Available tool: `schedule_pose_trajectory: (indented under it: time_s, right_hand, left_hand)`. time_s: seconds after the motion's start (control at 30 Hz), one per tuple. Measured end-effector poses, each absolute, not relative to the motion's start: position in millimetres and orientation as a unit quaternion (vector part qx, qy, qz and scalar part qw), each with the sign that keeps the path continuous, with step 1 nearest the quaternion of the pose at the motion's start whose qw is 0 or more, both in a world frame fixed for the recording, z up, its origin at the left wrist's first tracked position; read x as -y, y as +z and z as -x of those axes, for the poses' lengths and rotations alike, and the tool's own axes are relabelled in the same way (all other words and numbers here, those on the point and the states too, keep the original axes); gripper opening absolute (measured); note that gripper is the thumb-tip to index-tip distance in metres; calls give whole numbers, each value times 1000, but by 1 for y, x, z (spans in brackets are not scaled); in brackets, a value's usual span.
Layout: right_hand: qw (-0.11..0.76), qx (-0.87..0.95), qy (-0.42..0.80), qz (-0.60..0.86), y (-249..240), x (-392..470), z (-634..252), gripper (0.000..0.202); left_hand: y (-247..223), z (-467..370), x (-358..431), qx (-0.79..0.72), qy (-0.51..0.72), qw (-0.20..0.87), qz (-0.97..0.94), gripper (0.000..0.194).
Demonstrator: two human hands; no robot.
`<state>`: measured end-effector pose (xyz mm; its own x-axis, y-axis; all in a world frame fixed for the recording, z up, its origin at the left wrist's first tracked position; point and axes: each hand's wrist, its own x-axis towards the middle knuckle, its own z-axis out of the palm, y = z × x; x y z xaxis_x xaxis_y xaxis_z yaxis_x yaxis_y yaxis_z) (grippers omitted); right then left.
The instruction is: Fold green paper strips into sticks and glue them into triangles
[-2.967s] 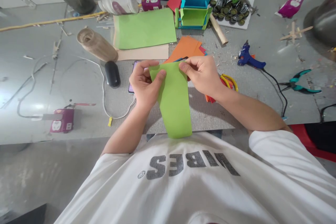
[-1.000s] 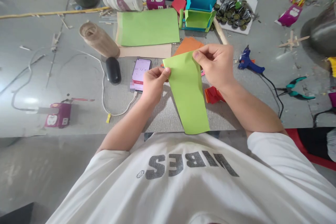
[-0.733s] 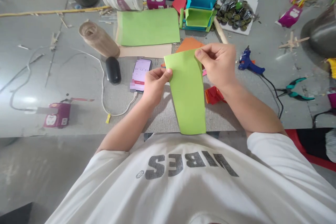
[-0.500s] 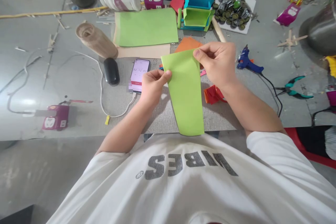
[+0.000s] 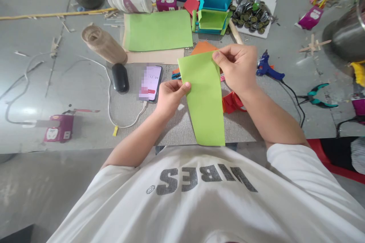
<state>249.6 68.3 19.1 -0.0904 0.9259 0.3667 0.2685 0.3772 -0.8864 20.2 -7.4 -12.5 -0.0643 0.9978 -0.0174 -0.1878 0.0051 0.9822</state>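
A long light-green sheet (image 5: pixel 203 102), paper or thin foam, hangs between my hands over the table's near edge. My left hand (image 5: pixel 172 97) pinches its left side, thumb on top. At the upper right corner my right hand (image 5: pixel 238 66) grips it between thumb and fingers. Partly covered behind the sheet are an orange piece (image 5: pixel 203 47) and a small blue tool (image 5: pixel 176 76) whose kind I cannot make out. A red roll-like item (image 5: pixel 232 102) lies just below my right hand. To the left of my left hand rests a phone (image 5: pixel 152 83) on its cable.
A larger green sheet (image 5: pixel 159 30) lies farther back, beside a teal and green box (image 5: pixel 215 9) and a pile of bottle caps (image 5: pixel 251 11). On the right are a blue glue gun (image 5: pixel 268 66) and pliers (image 5: pixel 318 95). A brown bottle (image 5: pixel 104 44) and black case (image 5: pixel 120 78) lie left.
The green sheet has shifted slightly to the right. My left hand has moved a little right and down along its left edge; the right hand keeps its corner.
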Motion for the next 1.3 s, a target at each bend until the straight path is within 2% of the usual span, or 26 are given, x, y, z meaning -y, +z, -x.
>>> schedule_pose_trajectory:
  time_s: [0.17,0.37,0.57,0.7,0.8,0.97,1.3]
  right_hand:
    - [507,663,313,453,21,-69,-249,57]
    - [525,664,303,438,16,-77,-254,62]
    - [513,662,305,452,15,-82,-259,61]
    - [527,659,306,442,16,-77,-253,65]
    - [521,653,309,454,14,-67,-242,60]
    - [491,645,340,476,13,-48,-223,55]
    - [501,630,381,455,10,-50,-219,53]
  left_hand:
    - [-15,-15,6,-516,540,505,-433,84]
    - [-9,-15,10,-492,491,572,-435,72]
    - [-7,-14,8,-510,507,550,-424,76]
    - [-8,-13,6,-490,514,574,-408,73]
    - [-8,-14,8,-469,527,585,-400,76]
    - [-9,-16,11,-487,561,544,-391,75]
    - [-13,-13,6,-504,599,463,-416,71]
